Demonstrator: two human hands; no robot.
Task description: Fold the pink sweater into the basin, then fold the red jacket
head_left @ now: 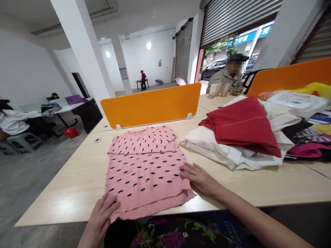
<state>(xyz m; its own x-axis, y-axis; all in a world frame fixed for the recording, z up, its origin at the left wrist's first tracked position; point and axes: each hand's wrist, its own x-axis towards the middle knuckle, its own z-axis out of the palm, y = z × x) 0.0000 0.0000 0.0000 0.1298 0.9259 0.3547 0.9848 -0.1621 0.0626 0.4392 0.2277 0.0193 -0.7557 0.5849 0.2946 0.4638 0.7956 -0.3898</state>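
Dark cloth with flowers (pixel 176 237) covers the person's lap, right by the edge of the pale wood desk (pixel 64 203). Just past it, a pink knit sweater (pixel 144 172) with little black dashes lies flat on the desk, its neck pointing away and its bottom hem near the edge. One layer is folded across the top part.

The left hand (pixel 102 212) rests on the bottom left corner, with its fingers a bit apart and loosely straight on the knit. The right hand (pixel 201 179) lies at the other side, low down, its fingers stretched out flat on the sweater and not closed around anything.

Behind the sweater stands an orange panel (pixel 152 105). To the right, a red cloth (pixel 243 127) sits on top of white cloth (pixel 219 146), and a clear plastic pack (pixel 297 101) is beyond them. Across the desk sits a person in a cap (pixel 230 75), near some plastic cups (pixel 224 88). Far left, a red bucket (pixel 70 132) stands on the floor.
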